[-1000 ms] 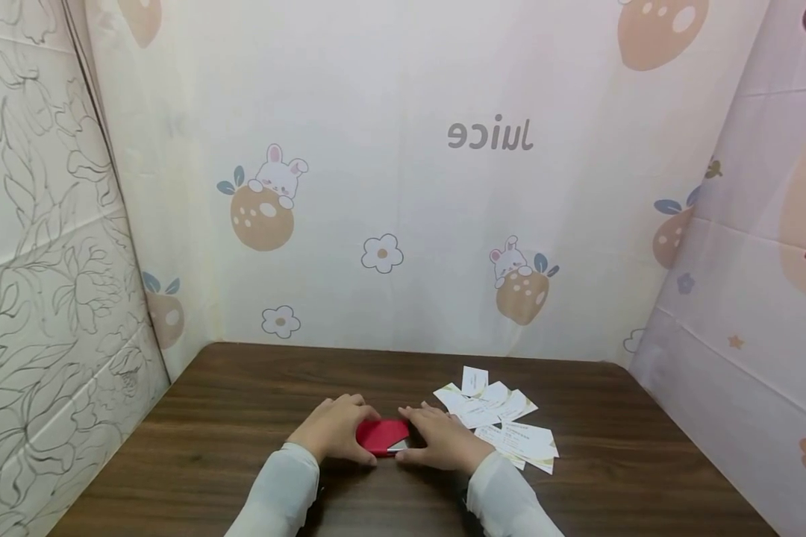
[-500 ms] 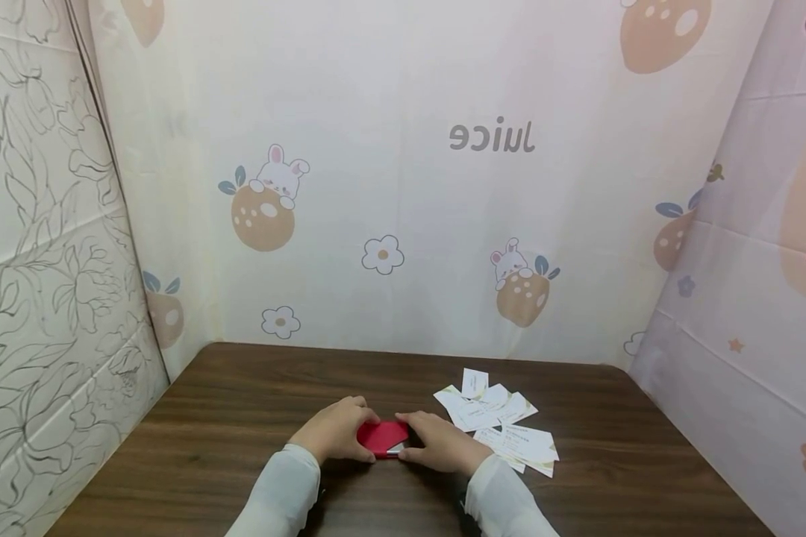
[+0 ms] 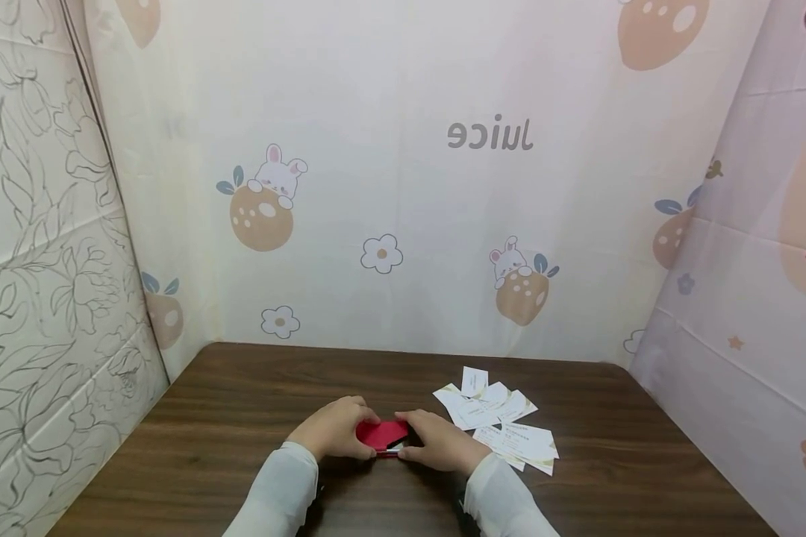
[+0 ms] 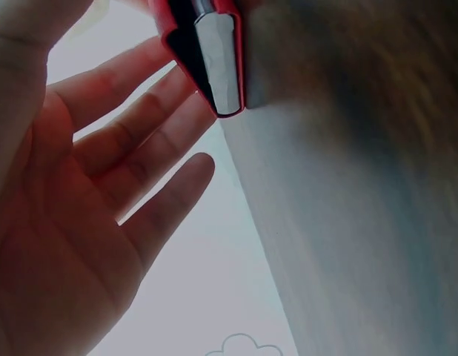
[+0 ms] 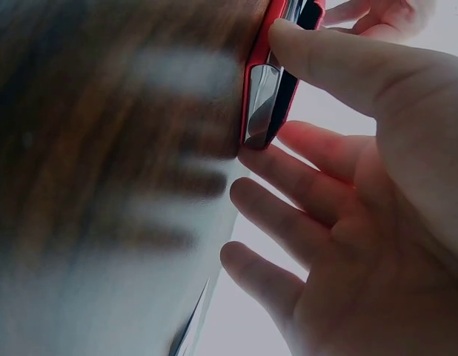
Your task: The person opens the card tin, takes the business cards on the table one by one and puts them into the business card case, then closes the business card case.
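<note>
Case: the red case (image 3: 381, 432) is at the near middle part of the bench (image 3: 242, 403), between the two hands. If its whole underside touches the bench, I cannot tell.
Flap of case: in the left wrist view, the red flap (image 4: 168, 33) stands apart from the metal body (image 4: 220, 63), with a dark gap between them.
Left hand: this hand (image 3: 336, 429) holds the left end of the case. The thumb is on the near side and the fingers (image 4: 125, 141) reach to the far side; the little finger is straight and apart from the case.
Right hand: this hand (image 3: 443, 440) pinches the right end. The thumb presses at the near edge, the forefinger is behind; the other fingers are spread a little.
Cards: several white cards (image 3: 530, 441) lie overlapped on the bench, just beside and beyond the right hand. Their print is too small to read.
Sleeves: both sleeves (image 3: 278, 485) are pale.
Wall: behind the bench is a pale cloth (image 3: 403, 194) with rabbits, fruits, flowers and the mirrored word "Juice".
</note>
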### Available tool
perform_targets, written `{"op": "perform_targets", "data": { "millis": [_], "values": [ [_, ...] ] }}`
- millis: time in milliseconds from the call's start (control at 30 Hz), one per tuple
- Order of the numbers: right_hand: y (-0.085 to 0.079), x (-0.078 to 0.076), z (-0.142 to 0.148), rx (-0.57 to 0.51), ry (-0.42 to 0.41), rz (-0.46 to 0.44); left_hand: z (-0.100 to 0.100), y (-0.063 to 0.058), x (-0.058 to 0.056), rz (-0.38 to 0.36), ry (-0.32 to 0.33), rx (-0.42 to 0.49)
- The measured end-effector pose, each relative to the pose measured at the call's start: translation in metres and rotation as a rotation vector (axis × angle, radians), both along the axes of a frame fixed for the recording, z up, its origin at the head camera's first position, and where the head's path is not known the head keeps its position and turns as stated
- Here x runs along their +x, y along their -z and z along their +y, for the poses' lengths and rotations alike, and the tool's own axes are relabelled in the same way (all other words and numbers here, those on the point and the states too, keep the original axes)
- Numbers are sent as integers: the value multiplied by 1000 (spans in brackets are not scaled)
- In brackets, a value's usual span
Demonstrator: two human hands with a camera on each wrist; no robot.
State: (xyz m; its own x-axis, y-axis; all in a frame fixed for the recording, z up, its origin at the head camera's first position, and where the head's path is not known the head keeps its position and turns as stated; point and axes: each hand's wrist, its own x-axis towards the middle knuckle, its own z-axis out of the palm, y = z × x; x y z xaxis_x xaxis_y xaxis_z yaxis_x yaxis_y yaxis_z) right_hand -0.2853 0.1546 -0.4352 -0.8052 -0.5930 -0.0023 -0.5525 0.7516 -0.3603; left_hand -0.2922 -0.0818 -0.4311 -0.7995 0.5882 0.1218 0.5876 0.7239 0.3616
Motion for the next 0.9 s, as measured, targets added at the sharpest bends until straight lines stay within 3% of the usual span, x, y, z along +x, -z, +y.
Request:
{"op": "perform_targets", "data": {
  "millis": [433, 633, 900],
  "values": [
    [-1, 1, 0, -2, 7, -3, -8, -8, -2, -77, 48, 51],
    [-3, 2, 1, 25, 31, -2, -23, -11, -8, -120, 72, 188],
    [-5, 2, 3, 56, 49, 26, -34, -10, -12, -22, 44, 268]
  ]
}}
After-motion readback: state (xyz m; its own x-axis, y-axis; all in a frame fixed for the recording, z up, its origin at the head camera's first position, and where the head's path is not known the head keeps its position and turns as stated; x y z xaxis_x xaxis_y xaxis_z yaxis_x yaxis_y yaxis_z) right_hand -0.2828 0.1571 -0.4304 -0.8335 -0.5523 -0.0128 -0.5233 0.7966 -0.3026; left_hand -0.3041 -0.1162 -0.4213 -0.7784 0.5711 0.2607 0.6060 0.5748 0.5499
